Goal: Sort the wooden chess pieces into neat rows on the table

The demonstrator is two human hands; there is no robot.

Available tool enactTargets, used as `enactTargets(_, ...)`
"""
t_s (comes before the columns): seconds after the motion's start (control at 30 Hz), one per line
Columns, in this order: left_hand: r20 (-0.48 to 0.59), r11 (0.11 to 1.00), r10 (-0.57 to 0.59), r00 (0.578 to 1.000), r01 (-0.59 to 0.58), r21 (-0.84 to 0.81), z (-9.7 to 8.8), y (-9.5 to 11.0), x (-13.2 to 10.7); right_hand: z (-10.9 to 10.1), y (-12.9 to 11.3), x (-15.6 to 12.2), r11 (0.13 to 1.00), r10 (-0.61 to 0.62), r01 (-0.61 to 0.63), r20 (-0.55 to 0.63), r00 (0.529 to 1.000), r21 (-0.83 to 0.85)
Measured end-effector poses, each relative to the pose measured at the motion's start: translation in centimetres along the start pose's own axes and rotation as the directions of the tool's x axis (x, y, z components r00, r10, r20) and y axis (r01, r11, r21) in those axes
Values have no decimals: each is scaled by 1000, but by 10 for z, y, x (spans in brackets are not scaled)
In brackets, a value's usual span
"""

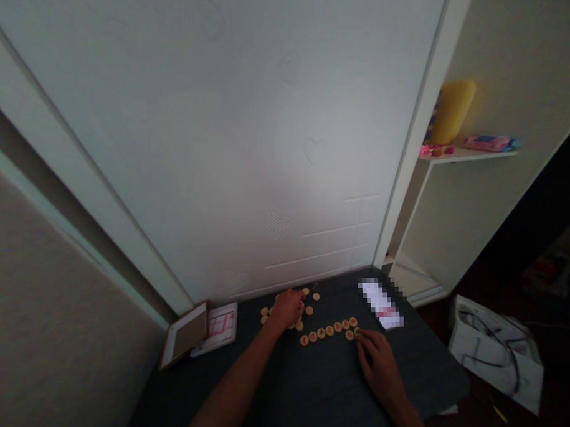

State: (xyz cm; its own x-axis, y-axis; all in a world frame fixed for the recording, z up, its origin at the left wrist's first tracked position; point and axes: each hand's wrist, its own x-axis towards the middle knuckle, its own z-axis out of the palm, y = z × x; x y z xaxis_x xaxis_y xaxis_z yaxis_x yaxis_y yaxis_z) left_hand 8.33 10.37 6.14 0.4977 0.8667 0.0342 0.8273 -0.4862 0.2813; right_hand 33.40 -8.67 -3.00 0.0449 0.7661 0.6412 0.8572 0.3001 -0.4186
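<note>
Round tan wooden game pieces with red marks lie on a dark table [319, 387]. A row of pieces [329, 331] runs across the middle. A loose pile of pieces [311, 303] sits nearer the wall. My left hand [287, 309] reaches into that pile with its fingers curled over the pieces; what they hold is hidden. My right hand [378, 360] rests on the table with its fingertips pinched on the piece at the right end of the row [357, 331].
A wooden box [184, 334] and a white paper with red lines [218, 328] lie at the table's left. A blurred white item [380, 303] lies at the right. Beyond are a white wall, a shelf with a yellow bottle [451, 111], and a white bag [498, 352] on the floor.
</note>
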Motion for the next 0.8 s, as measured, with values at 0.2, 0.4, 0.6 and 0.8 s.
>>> enactTargets(0.2, -104, 986, -15, 994, -3, -168, -13, 4, -9, 0, -1, 0, 1000, 9, -9, -25, 1000, 8)
enactTargets(0.4, -218, 903, -82, 973, -19, -428, -10, 14, -61, -3, -3, 4, 999, 19, -19, -3, 1000, 26)
enactTargets(0.6, -99, 487, -302, 948, 64, -871, 28, 27, -128, -2, -29, -1, 979, 105, -104, 4, 994, 177)
enactTargets(0.8, 48, 270, -348, 936, 149, -951, 49, 41, -155, 16, -85, -2, 887, 174, -234, 182, 968, 398)
